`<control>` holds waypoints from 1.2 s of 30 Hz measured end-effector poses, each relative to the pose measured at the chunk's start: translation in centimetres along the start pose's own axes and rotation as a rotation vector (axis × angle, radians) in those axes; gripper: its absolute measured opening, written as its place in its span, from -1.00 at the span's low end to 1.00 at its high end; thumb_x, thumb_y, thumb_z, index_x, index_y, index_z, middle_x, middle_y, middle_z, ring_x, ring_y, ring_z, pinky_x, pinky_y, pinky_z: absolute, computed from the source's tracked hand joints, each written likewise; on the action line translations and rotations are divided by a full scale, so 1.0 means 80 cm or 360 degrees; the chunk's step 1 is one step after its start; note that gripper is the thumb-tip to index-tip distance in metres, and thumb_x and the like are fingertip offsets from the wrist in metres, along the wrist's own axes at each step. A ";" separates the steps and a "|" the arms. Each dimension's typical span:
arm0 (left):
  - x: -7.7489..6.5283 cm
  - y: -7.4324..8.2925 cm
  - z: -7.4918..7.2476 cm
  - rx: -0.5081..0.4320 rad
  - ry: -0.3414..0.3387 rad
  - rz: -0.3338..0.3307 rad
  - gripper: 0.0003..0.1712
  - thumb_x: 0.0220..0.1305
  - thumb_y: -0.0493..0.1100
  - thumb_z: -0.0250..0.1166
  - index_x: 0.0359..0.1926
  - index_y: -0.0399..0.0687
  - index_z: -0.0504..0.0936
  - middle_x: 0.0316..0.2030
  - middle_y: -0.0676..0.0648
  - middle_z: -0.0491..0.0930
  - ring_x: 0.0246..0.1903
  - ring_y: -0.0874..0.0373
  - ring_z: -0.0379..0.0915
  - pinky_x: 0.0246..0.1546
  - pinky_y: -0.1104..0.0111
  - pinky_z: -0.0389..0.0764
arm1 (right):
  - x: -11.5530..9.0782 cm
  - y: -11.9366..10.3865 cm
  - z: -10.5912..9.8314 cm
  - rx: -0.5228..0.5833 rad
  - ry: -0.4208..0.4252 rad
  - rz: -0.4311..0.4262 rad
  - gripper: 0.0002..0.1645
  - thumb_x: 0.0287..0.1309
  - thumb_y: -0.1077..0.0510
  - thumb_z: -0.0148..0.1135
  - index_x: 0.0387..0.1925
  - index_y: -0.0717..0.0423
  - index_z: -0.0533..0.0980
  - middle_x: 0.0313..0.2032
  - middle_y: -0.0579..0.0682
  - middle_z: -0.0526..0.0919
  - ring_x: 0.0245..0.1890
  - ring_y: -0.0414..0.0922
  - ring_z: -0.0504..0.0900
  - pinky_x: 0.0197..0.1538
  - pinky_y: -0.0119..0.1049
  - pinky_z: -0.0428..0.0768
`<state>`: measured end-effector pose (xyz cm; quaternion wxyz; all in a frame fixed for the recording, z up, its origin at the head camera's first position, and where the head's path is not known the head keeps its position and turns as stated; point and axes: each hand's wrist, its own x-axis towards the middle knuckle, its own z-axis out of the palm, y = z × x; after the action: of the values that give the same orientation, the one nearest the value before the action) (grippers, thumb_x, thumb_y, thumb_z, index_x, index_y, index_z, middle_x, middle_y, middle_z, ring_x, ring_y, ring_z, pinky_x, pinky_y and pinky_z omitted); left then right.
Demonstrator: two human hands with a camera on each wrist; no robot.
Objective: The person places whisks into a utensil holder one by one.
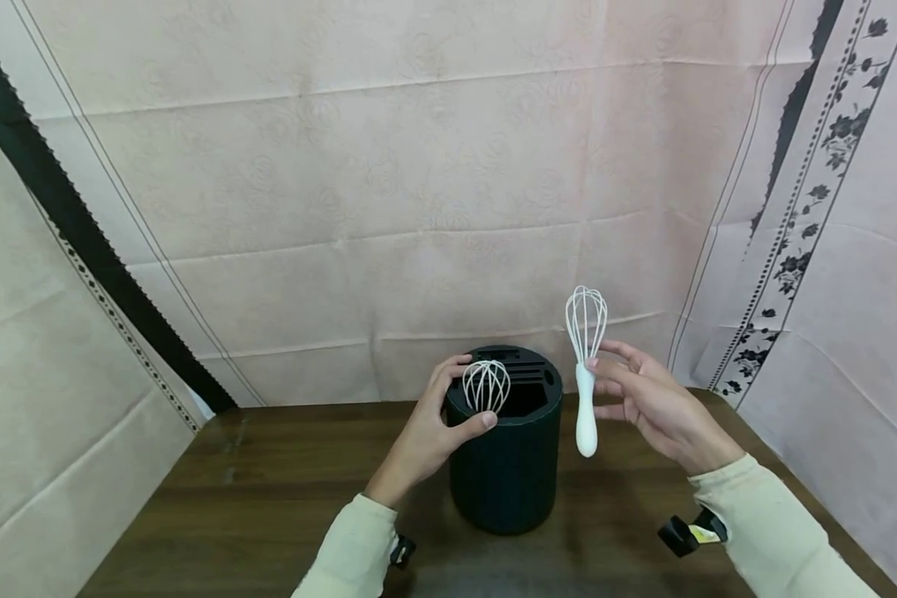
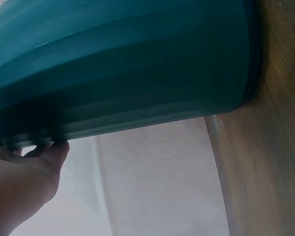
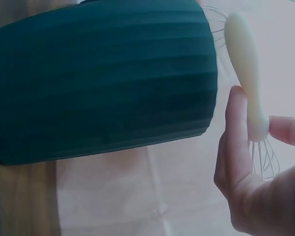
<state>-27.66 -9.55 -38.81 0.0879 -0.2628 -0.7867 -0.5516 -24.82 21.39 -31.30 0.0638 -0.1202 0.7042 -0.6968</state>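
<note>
Upright on the table, the dark green utensil holder (image 1: 504, 482) has a slotted top and ribbed sides. My left hand (image 1: 433, 428) grips it by the upper left side, thumb at the front of the rim and fingers toward the back. The wire head of one whisk (image 1: 486, 386) sticks up from the holder beside that thumb; its handle is hidden inside. To the right of the holder, my right hand (image 1: 654, 407) pinches a second white whisk (image 1: 586, 407) near the top of its handle, wires up. In the right wrist view, thumb and fingers press opposite sides of the handle (image 3: 243, 54).
The brown wooden table (image 1: 284, 498) extends around the holder. Behind it hangs a pale patterned cloth (image 1: 419, 208), with more cloth at both sides. A black device (image 1: 680, 536) is strapped under my right wrist.
</note>
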 end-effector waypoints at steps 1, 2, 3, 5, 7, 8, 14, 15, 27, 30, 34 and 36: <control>0.000 0.000 -0.001 -0.0005 0.0001 -0.0003 -0.19 0.28 0.19 0.49 0.47 0.30 0.36 0.54 0.31 0.15 0.48 0.16 0.15 0.49 -0.09 0.20 | 0.001 -0.003 0.002 0.0009 0.0007 -0.0013 -0.10 0.60 0.05 0.13 0.65 0.26 -0.11 0.08 0.00 0.54 -0.05 -0.17 0.68 0.00 -0.13 0.75; -0.001 0.000 -0.001 -0.0008 0.0004 -0.0005 -0.18 0.28 0.19 0.49 0.47 0.30 0.36 0.54 0.30 0.15 0.48 0.16 0.15 0.49 -0.09 0.20 | 0.002 -0.006 0.004 0.0014 0.0014 -0.0026 -0.12 0.60 0.05 0.13 0.64 0.25 -0.09 0.07 0.00 0.54 -0.07 -0.17 0.68 0.00 -0.14 0.76; -0.001 0.000 -0.002 -0.0009 0.0007 -0.0009 -0.18 0.28 0.18 0.49 0.47 0.31 0.36 0.53 0.30 0.16 0.48 0.15 0.16 0.49 -0.09 0.20 | 0.003 -0.008 0.006 0.0018 0.0020 -0.0038 -0.13 0.60 0.06 0.13 0.63 0.25 -0.08 0.06 -0.01 0.54 -0.09 -0.18 0.68 -0.01 -0.14 0.76; -0.001 0.000 -0.002 -0.0008 0.0011 -0.0014 -0.18 0.27 0.18 0.50 0.48 0.32 0.35 0.53 0.30 0.16 0.47 0.15 0.16 0.50 -0.10 0.20 | 0.005 -0.014 0.009 0.0028 0.0029 -0.0064 -0.13 0.60 0.07 0.12 0.63 0.24 -0.09 0.06 0.00 0.54 -0.11 -0.21 0.67 0.00 -0.14 0.76; 0.000 0.001 -0.002 0.0002 0.0010 -0.0015 -0.18 0.27 0.19 0.49 0.47 0.32 0.35 0.53 0.31 0.16 0.48 0.15 0.15 0.50 -0.11 0.19 | 0.006 -0.020 0.012 0.0038 0.0047 -0.0095 -0.12 0.60 0.09 0.11 0.65 0.23 -0.12 0.09 0.01 0.53 -0.12 -0.22 0.66 0.00 -0.15 0.77; 0.001 0.002 -0.002 0.0009 0.0008 -0.0013 -0.18 0.27 0.20 0.49 0.47 0.32 0.36 0.52 0.32 0.16 0.48 0.16 0.14 0.50 -0.11 0.18 | 0.006 -0.022 0.013 0.0044 0.0056 -0.0117 -0.12 0.60 0.10 0.10 0.65 0.23 -0.14 0.11 0.01 0.52 -0.12 -0.23 0.65 0.00 -0.15 0.77; 0.005 0.008 0.003 0.0017 -0.0004 0.0042 -0.22 0.25 0.22 0.50 0.41 0.20 0.43 0.52 0.29 0.18 0.49 0.18 0.13 0.51 -0.06 0.19 | 0.004 -0.034 0.017 0.0053 0.0171 -0.0254 -0.13 0.58 0.12 0.15 0.63 0.19 -0.10 0.15 -0.02 0.56 -0.07 -0.18 0.66 0.02 -0.15 0.77; 0.005 0.009 0.004 0.0011 -0.0004 0.0051 -0.22 0.25 0.21 0.50 0.40 0.18 0.43 0.53 0.27 0.18 0.49 0.17 0.14 0.51 -0.06 0.19 | 0.003 -0.036 0.019 0.0046 0.0195 -0.0280 -0.13 0.57 0.11 0.17 0.61 0.19 -0.08 0.13 -0.03 0.58 -0.06 -0.17 0.67 0.02 -0.15 0.77; 0.004 0.009 0.002 -0.0054 0.0005 0.0040 -0.18 0.25 0.18 0.51 0.45 0.25 0.38 0.52 0.29 0.18 0.44 0.17 0.20 0.47 -0.02 0.26 | 0.008 -0.043 0.048 0.0013 0.0376 -0.0676 -0.34 0.56 0.21 0.14 0.50 0.21 0.09 0.15 0.12 0.54 -0.03 -0.19 0.72 -0.09 -0.13 0.78; 0.001 0.007 0.000 -0.0046 0.0012 0.0026 -0.18 0.25 0.17 0.51 0.46 0.27 0.37 0.53 0.29 0.18 0.45 0.16 0.19 0.47 -0.02 0.24 | 0.012 -0.041 0.053 -0.0024 0.0392 -0.0699 -0.33 0.55 0.27 0.10 0.52 0.25 0.08 0.25 0.22 0.49 0.04 -0.21 0.70 -0.05 -0.16 0.78; 0.001 0.005 0.001 -0.0026 0.0015 0.0022 -0.19 0.25 0.18 0.51 0.45 0.25 0.38 0.53 0.26 0.18 0.46 0.16 0.17 0.49 -0.03 0.22 | 0.013 -0.036 0.058 -0.0087 0.0388 -0.0670 -0.27 0.54 0.35 0.07 0.55 0.30 0.00 0.36 0.30 0.43 0.09 -0.27 0.66 -0.02 -0.25 0.76; 0.000 0.004 0.002 -0.0021 0.0019 0.0021 -0.20 0.25 0.18 0.51 0.43 0.23 0.40 0.52 0.26 0.19 0.47 0.16 0.17 0.49 -0.03 0.22 | 0.013 -0.033 0.060 -0.0126 0.0373 -0.0655 -0.23 0.51 0.39 0.05 0.57 0.30 -0.05 0.38 0.34 0.41 0.07 -0.29 0.66 -0.02 -0.27 0.76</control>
<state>-27.52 -9.31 -38.63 0.0944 -0.2653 -0.7809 -0.5576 -24.36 16.53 -28.68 -0.1666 -0.1819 0.6943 -0.6761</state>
